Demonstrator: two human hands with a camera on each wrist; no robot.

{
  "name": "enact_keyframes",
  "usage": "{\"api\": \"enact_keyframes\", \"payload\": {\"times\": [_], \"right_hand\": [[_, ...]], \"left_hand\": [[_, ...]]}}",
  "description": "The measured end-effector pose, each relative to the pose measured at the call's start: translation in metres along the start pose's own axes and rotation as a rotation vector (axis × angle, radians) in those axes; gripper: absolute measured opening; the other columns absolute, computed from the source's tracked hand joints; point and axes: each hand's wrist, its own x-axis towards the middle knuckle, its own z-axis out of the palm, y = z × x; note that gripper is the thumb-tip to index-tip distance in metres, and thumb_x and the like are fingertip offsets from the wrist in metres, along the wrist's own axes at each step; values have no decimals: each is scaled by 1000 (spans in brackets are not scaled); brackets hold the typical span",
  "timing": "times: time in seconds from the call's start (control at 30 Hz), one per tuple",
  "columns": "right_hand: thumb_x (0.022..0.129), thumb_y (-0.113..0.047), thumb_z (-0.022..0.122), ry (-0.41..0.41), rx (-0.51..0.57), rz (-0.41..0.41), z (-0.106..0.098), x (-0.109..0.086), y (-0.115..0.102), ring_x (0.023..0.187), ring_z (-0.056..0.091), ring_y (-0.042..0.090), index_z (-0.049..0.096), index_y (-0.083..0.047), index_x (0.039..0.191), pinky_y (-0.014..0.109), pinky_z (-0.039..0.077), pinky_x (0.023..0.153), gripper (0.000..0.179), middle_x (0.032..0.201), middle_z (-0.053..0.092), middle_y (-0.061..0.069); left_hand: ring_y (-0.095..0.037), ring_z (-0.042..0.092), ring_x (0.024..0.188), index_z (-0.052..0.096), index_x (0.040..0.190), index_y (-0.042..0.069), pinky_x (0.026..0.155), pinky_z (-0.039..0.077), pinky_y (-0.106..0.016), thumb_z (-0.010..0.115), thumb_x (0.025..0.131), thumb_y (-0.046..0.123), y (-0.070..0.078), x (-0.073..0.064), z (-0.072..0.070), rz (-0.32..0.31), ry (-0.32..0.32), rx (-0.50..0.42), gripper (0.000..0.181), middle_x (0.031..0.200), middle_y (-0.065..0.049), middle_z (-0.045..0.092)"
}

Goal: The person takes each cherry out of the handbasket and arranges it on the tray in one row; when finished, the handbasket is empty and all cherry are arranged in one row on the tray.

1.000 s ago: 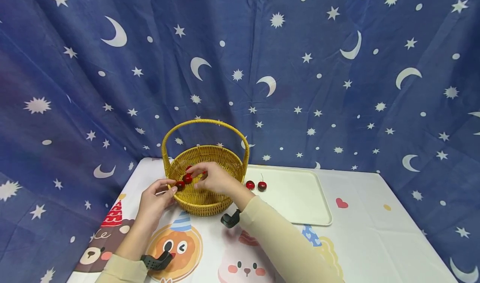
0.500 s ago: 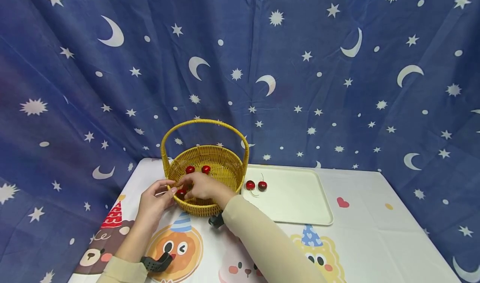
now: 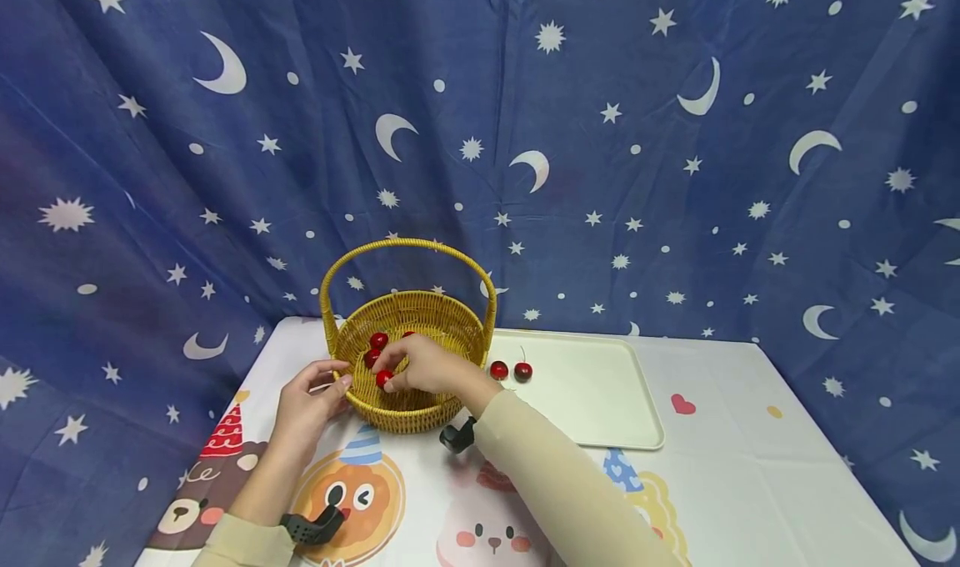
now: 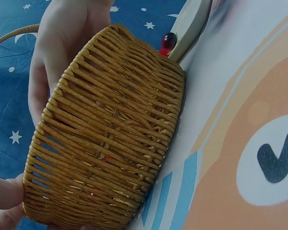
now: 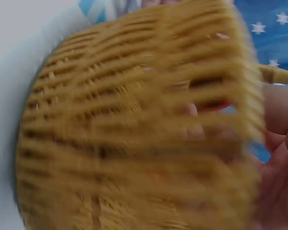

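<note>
A yellow wicker basket [image 3: 408, 419] with a tall arched handle stands at the middle left in the head view. My left hand [image 3: 307, 400] holds its left rim; in the left wrist view, fingers [image 4: 7, 194] touch the woven side. Over the inside of the basket, my right hand [image 3: 427, 365] pinches a red cherry [image 3: 384, 378] between thumb and fingers. Other cherries lie behind it: one [image 3: 378, 340] at the back left, another [image 3: 372, 358] just in front, and a third, partly hidden by the hand. In the right wrist view the basket wall [image 5: 134, 120] is blurred and covers most of the hand.
A cream tray [image 3: 600, 396] lies right of the basket. Two cherries sit at its left end, one [image 3: 498, 370] beside a stemmed one [image 3: 522, 372]. A white tablecloth [image 3: 750, 467] with cartoon animals covers the table, and a blue starry curtain [image 3: 570, 283] hangs behind.
My right hand dips to the basket's front left, then rises back rightward with a cherry between its fingers. The left hand stays at the rim.
</note>
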Motion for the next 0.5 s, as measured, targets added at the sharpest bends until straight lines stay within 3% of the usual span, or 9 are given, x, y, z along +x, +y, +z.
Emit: {"api": "enact_keyframes", "payload": {"times": [0.13, 0.33, 0.5], "right_hand": [[92, -12, 87, 66, 29, -27, -21, -26, 4, 116, 67, 27, 80, -15, 119, 26, 56, 90, 28, 114, 76, -6], [91, -7, 86, 140, 139, -32, -45, -71, 15, 100, 74, 23, 80, -16, 117, 26, 62, 83, 28, 114, 76, 0], [90, -2, 84, 216, 181, -11, -61, -110, 38, 94, 75, 18, 79, -11, 118, 27, 62, 78, 29, 116, 76, 7]], "left_hand": [[-7, 66, 89, 62, 142, 6, 82, 65, -24, 69, 106, 15, 1, 1, 0, -5, 8, 12, 37, 125, -11, 55], [-7, 66, 87, 62, 141, 5, 81, 65, -24, 69, 106, 15, 2, 1, 0, 3, 5, 4, 37, 124, -10, 55], [-7, 65, 86, 61, 142, 4, 80, 65, -23, 70, 106, 15, 0, 1, 0, -3, 1, -1, 39, 123, -10, 54]]}}
